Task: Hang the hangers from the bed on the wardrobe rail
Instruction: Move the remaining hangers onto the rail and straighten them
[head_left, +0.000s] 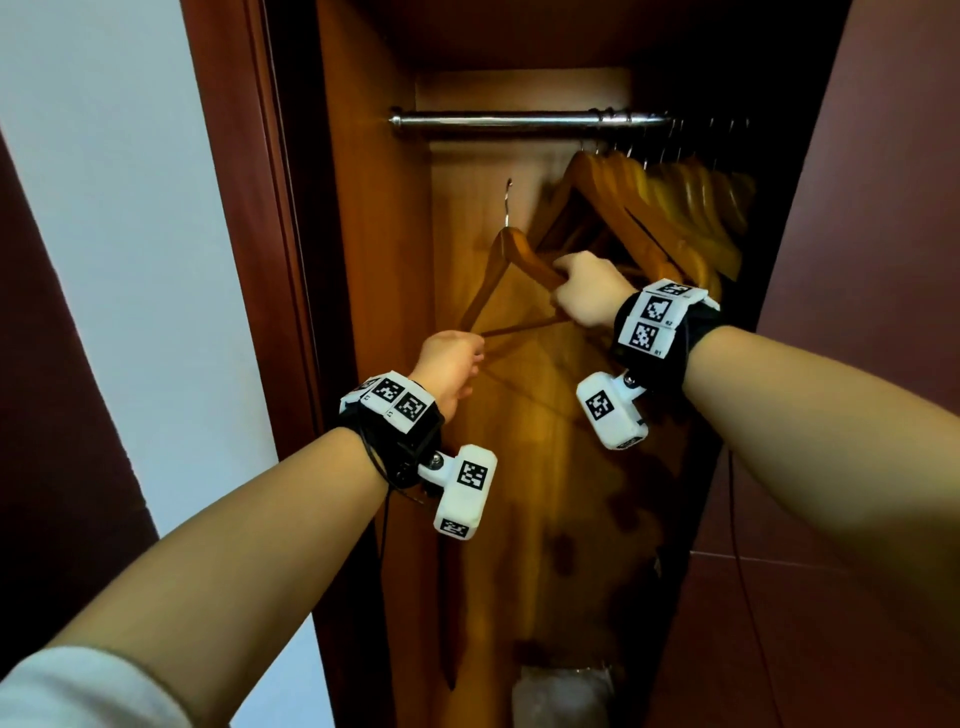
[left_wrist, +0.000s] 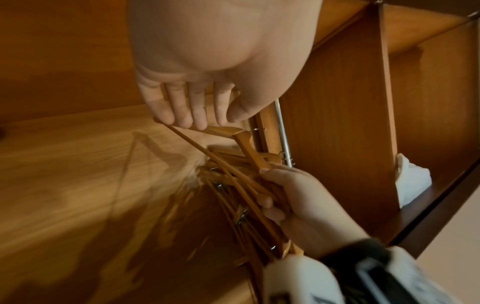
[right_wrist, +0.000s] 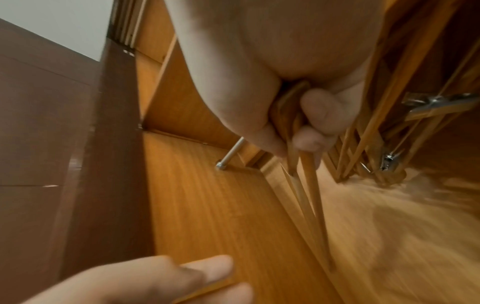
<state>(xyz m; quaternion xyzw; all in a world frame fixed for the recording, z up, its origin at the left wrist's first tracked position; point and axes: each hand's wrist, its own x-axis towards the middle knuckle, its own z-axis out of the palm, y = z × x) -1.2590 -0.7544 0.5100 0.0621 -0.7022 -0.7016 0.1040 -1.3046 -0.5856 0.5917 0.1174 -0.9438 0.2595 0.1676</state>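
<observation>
A wooden hanger (head_left: 519, 255) with a metal hook is held tilted inside the wardrobe, its hook a little below the bare left stretch of the metal rail (head_left: 493, 120). My left hand (head_left: 460, 358) pinches the hanger's lower left end, where arm and crossbar meet. Fingers and thumb close over that end (left_wrist: 221, 131) in the left wrist view. My right hand (head_left: 579, 291) grips the hanger's right arm and crossbar. The right wrist view shows its fingers (right_wrist: 315, 121) curled round the wood (right_wrist: 309, 185). Several more wooden hangers (head_left: 675, 208) hang bunched at the rail's right end.
The wardrobe's dark left frame (head_left: 249, 208) and a reddish door panel (head_left: 857, 364) bound the narrow opening. A white bundle (head_left: 561, 691) lies on the wardrobe floor. The wooden back panel (head_left: 493, 467) stands close behind the hanger. A white wall (head_left: 104, 208) is at the left.
</observation>
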